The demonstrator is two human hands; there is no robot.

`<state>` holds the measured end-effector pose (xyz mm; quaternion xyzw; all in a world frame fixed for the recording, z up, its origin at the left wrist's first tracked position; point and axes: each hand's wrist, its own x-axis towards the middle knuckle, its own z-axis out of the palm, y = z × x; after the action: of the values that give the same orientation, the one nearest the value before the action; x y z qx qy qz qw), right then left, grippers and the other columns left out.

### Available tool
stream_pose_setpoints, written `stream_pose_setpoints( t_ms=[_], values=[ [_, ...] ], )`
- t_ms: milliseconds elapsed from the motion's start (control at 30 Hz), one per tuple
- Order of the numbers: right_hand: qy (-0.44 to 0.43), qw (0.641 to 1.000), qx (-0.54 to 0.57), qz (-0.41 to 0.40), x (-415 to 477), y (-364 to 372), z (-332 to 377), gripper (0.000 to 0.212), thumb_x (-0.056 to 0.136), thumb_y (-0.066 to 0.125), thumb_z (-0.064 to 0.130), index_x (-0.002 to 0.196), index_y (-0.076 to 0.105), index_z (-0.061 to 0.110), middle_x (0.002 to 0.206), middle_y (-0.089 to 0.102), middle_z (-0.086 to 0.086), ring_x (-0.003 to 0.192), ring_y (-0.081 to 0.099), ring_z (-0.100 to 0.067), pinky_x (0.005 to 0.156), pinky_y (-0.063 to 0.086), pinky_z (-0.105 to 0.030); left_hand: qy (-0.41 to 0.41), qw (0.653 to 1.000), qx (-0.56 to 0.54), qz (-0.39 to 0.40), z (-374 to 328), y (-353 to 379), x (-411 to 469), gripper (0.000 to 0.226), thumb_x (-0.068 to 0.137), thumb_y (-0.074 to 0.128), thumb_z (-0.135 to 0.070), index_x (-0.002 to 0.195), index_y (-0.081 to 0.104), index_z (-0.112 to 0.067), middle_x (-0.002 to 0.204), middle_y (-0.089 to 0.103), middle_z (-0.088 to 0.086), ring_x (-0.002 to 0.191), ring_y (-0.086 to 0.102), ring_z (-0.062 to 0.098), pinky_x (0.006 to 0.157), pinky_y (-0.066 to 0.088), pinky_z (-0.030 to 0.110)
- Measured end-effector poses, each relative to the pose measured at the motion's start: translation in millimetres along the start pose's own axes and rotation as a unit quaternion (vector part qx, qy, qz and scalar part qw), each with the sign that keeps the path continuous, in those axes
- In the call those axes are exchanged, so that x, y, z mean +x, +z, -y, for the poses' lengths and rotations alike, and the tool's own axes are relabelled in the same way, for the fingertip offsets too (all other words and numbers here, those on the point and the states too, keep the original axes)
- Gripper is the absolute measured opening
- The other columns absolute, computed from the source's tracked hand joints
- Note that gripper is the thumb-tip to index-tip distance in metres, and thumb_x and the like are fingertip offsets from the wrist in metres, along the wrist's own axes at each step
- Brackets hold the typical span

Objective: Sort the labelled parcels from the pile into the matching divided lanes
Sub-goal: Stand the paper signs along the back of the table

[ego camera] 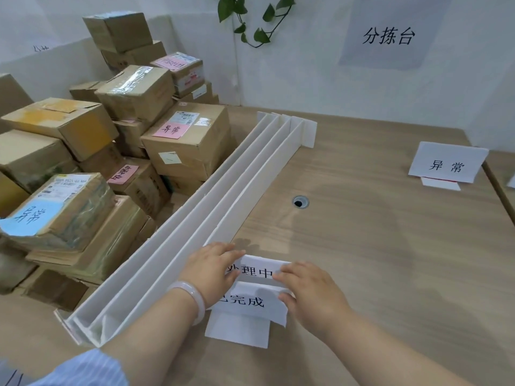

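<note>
Boxy brown cardboard parcels (184, 140), three pink-labelled and one blue, are piled far left beside a bundle of flat white divider boards (223, 190) on the wooden table (362, 274). Near, the left hand (211, 268) lies flat-fingered on the upper paper sign (256, 270) of two folded ones, the right hand (309, 291) pinching its right edge.

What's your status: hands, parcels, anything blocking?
Left hand flat on folded label cards, right hand pinching them. Parcels all in pile at left, none lifted. White dividers lie bunched between hands and pile.
</note>
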<state>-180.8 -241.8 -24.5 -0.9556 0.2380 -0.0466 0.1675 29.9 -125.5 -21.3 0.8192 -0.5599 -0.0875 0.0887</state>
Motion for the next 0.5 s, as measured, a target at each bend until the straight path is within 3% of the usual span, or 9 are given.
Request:
stream_pose_setpoints(
  t_ms=[33,100,233,300,400,500],
  values=[
    [-0.002,1.0,-0.02,-0.012,0,2,-1,0.036,0.064,0.08,0.045,0.099,0.072,0.039,0.1,0.066,0.02,0.095,0.065,-0.012,0.078,0.056,-0.029,0.006,1.0,0.005,0.005,0,0,5,0.042,0.096,0.056,-0.036,0.138,0.054,-0.034,0.142,0.052,-0.007,0.133,0.045,0.018,0.11,0.033,0.033],
    [-0.015,0.999,-0.036,-0.023,3,7,-1,0.037,0.055,0.086,0.046,0.09,0.073,0.039,0.09,0.066,0.022,0.088,0.064,-0.012,0.073,0.056,-0.028,0.015,1.0,0.015,0.021,1,-1,14,0.041,0.097,0.055,-0.037,0.138,0.053,-0.036,0.141,0.053,-0.009,0.132,0.045,0.016,0.109,0.033,0.032],
    [-0.026,0.999,-0.024,-0.002,10,13,4,0.031,0.06,0.077,0.046,0.089,0.075,0.037,0.084,0.067,0.02,0.082,0.066,-0.012,0.071,0.055,-0.027,0.012,0.996,0.058,0.067,0,-1,29,0.039,0.099,0.049,-0.042,0.137,0.052,-0.039,0.134,0.056,-0.013,0.128,0.047,0.015,0.108,0.033,0.031],
    [-0.028,0.999,-0.01,0.036,13,14,6,0.033,0.072,0.063,0.043,0.101,0.074,0.032,0.093,0.07,0.011,0.091,0.067,-0.015,0.073,0.056,-0.028,0.002,0.992,0.091,0.086,-1,1,35,0.032,0.099,0.045,-0.043,0.129,0.058,-0.04,0.123,0.062,-0.013,0.12,0.052,0.016,0.104,0.034,0.032],
    [-0.012,0.994,0.017,0.111,18,15,6,0.037,0.098,0.047,0.03,0.134,0.054,0.026,0.13,0.059,0.0,0.122,0.051,-0.023,0.095,0.043,-0.034,-0.009,0.989,0.123,0.08,-3,4,42,0.028,0.098,0.044,-0.043,0.113,0.065,-0.033,0.108,0.066,-0.011,0.11,0.054,0.017,0.098,0.033,0.031],
    [0.009,0.994,0.026,0.103,16,19,-1,0.032,0.1,0.042,0.031,0.129,0.055,0.031,0.128,0.058,0.004,0.117,0.052,-0.022,0.086,0.041,-0.031,-0.005,0.989,0.125,0.076,-7,7,46,0.028,0.098,0.045,-0.042,0.115,0.066,-0.035,0.109,0.067,-0.011,0.112,0.052,0.016,0.096,0.032,0.031]
  ],
)
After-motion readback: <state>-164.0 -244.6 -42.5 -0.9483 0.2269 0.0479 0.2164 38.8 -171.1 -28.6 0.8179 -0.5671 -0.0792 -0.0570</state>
